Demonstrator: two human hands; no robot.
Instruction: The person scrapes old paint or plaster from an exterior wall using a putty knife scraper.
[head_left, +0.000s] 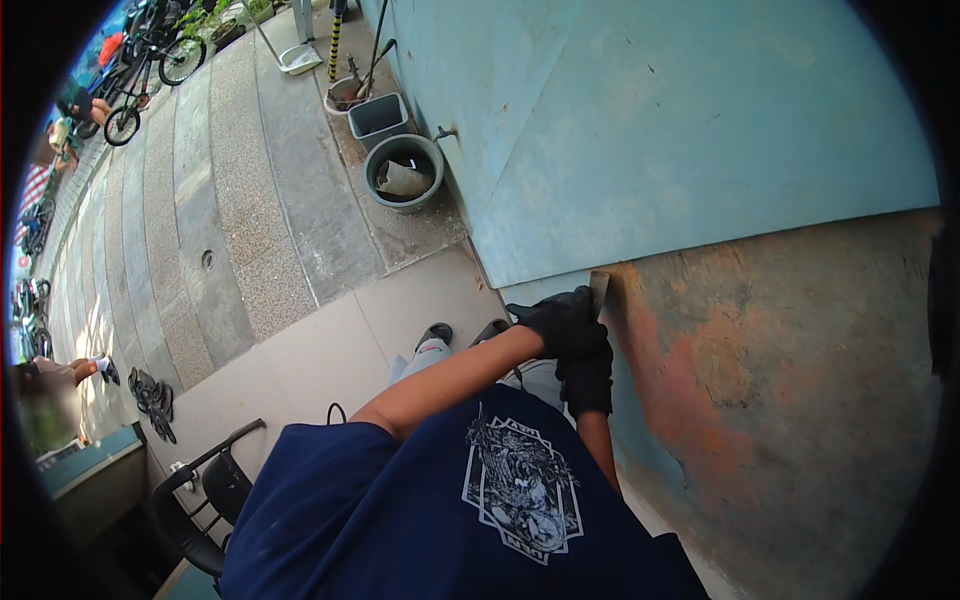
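Both my hands wear black gloves and are closed together, one against the other, at the wall on my right. My left hand (556, 320) reaches across my body and overlaps my right hand (587, 378). From between them sticks the flat metal blade of a scraper (599, 290), its handle hidden by the gloves. The blade is against or very close to the wall, near the lower edge of the light blue surface. Beside it is a rough bare patch (720, 370), stained orange, brown and grey. Exact finger positions are hard to make out.
A grey round bucket (405, 200) holding something pale stands by the wall, beside a square grey bin (378, 118). A dustpan (298, 60) lies farther off. Black chair (225, 485) at lower left; gloves (152, 402) on the floor. Bicycles (150, 75) and people are far left.
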